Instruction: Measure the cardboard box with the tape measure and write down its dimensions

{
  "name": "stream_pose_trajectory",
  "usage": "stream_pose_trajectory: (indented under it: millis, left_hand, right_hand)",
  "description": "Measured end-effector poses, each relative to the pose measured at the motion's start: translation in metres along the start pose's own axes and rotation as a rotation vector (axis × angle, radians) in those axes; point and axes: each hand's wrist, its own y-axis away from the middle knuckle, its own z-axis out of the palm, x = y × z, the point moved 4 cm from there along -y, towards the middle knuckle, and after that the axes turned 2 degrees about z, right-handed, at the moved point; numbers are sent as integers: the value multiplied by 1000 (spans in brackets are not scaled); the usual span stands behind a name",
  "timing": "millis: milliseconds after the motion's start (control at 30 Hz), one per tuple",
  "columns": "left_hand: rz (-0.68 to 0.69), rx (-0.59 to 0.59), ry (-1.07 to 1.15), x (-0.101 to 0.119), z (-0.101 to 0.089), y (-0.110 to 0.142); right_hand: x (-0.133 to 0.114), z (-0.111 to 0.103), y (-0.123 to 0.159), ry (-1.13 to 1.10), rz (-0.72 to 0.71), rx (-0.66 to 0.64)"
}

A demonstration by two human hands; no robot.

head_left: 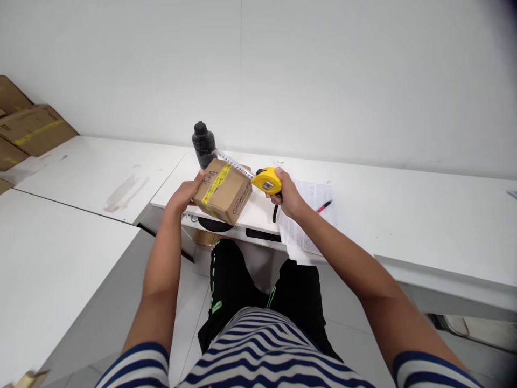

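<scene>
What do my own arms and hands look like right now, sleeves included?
Your left sleeve and right sleeve are short, striped navy blue and white. Below them nothing covers your arms. Your left hand and right hand wear no gloves, and no watch or bracelet shows at either wrist.

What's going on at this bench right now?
A person has a small taped cardboard box in the left hand, which grips it at its side. The right hand holds a yellow tape measure, its blade drawn out along the box's far edge. A black bottle stands just behind the box. To the right, printed sheets lie on the white table with a red and black pen on them.
</scene>
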Motion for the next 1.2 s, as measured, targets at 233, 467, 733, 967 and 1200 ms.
stream_pose_trajectory:
  millis: [233, 467, 733, 967, 1200]
  left_hand:
    - [-39, -147, 219, -26, -25, 33]
    - [112, -190, 374, -68, 11, 43]
    - [438, 206, 148, -51, 22, 1]
    - [173, -207, 511, -27, 25, 27]
    - [340, -141, 503, 12, 30, 50]
  right_hand:
    - [10, -30, -6, -311, -10, 25]
    - [31, -6, 16, -468, 64, -106]
    - [-3, -4, 38, -125, 24, -109]
    - [-27, -13, 9, 98, -83, -83]
    - [-37, 4, 23, 252, -62, 1]
